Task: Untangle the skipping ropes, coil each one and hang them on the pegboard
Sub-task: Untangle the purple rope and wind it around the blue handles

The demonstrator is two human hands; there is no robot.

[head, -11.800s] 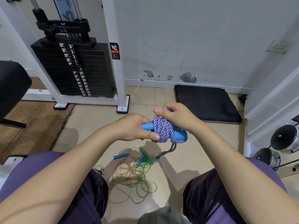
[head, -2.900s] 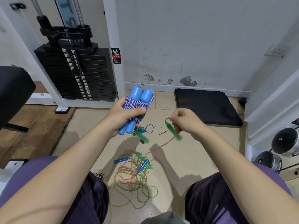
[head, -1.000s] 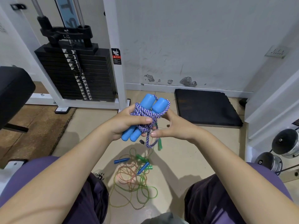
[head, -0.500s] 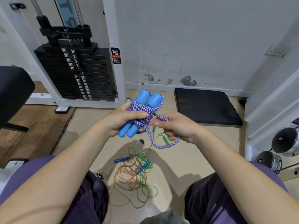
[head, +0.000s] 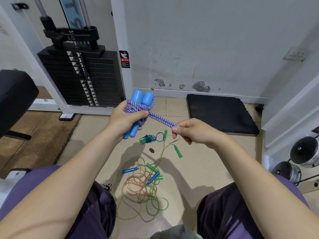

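Gripping coiled rope (head: 138,107) left-handed, right hand (head: 193,133) pinching its end taut.

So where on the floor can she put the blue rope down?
Bare tile lies between the black mat and the green handle; more beside the brown mat. The middle is crowded with the tangled thin ropes.

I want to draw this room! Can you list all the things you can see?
braided rope: one, purple-white, wound round two blue handles, in left hand
thin rope tangle: green and orange, floor
small coiled rope: one, blue-green, floor
weight stack: one, black, left
mat: one, black, by wall
dumbbells: silver, right
left hand: grips bundle
right hand: fingers pinch rope end
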